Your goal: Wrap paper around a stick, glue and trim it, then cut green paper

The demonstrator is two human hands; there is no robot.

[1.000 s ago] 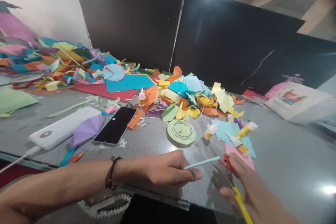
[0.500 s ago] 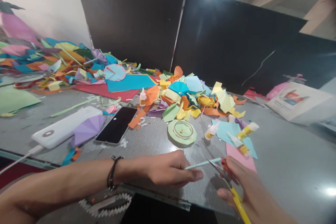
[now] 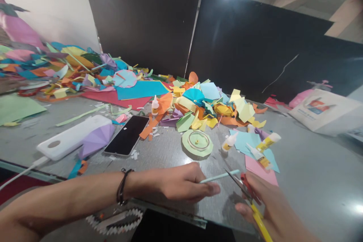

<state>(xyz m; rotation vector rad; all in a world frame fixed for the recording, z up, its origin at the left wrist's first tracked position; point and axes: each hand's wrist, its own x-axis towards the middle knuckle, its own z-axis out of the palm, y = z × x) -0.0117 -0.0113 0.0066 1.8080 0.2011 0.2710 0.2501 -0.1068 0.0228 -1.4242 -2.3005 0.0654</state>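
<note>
From my remote feed, the pale blue stick [image 3: 217, 177] lay on the near side of the green paper disc [image 3: 202, 143], over the near part of the desk [image 3: 306, 166], with the left hand [image 3: 181, 183] clamping its fingers on one end. The right hand [image 3: 272, 204], nearer and to the right of the disc, had its fingers closed on the scissors [image 3: 259, 221]; their blades crossed the stick near its free end, though I could not tell whether they touched it. I judged that good work there called for a steady left grip, blades square to the stick, and left fingertips kept well back from the edges. An upright glue bottle [image 3: 229, 143] stood just right of the disc, a phone [image 3: 127, 135] lay to its left, and paper scraps [image 3: 210, 102] were heaped behind it.
</note>
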